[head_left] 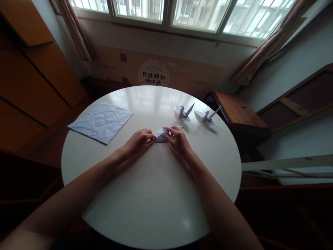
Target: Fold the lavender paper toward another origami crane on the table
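At the middle of the round white desk, the person's left hand and right hand are both grasping a small half-folded paper, the fingertips pinching it from each side while it rests flat on the desk between them. Farther to the left lies a creased square sheet, well apart from the hands, and to the right behind them two finished paper cranes stand near each other. Beyond the desk a carton with printed characters leans below the window.
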`<state>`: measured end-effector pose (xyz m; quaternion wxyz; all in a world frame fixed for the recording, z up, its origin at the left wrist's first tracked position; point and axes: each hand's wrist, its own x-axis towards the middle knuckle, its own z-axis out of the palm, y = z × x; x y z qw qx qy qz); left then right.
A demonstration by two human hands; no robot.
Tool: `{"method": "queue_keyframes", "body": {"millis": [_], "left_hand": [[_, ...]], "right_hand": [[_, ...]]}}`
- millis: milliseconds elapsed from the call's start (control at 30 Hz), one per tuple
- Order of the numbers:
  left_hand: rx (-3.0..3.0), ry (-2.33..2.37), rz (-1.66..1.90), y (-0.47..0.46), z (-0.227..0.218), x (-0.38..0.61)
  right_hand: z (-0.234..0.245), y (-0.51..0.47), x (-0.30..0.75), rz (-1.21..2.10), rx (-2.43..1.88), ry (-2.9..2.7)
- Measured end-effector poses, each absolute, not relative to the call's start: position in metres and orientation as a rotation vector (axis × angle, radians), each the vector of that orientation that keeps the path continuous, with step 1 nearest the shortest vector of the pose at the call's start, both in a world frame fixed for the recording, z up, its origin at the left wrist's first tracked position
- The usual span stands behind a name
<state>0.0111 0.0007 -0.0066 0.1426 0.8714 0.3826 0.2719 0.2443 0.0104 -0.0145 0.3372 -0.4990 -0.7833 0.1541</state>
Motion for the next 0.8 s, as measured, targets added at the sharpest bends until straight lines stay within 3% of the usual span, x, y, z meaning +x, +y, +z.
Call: {"method": "queue_keyframes", "body": {"millis": [333, 667, 800], "left_hand": [[2.658, 1.004, 0.798, 0.0, -0.006, 0.01], [2.916, 0.924, 0.629, -0.002, 0.008, 0.009], [3.037, 1.005, 0.557, -0.004, 0.008, 0.015]], "right_hand": [[-0.019, 0.01, 0.244, 0.458, -1.31, -2.11], [-0.014, 0.014, 0.248, 0.418, -1.289, -1.726], [-0.014, 0.011, 0.248, 0.497, -1.218, -1.902]]}}
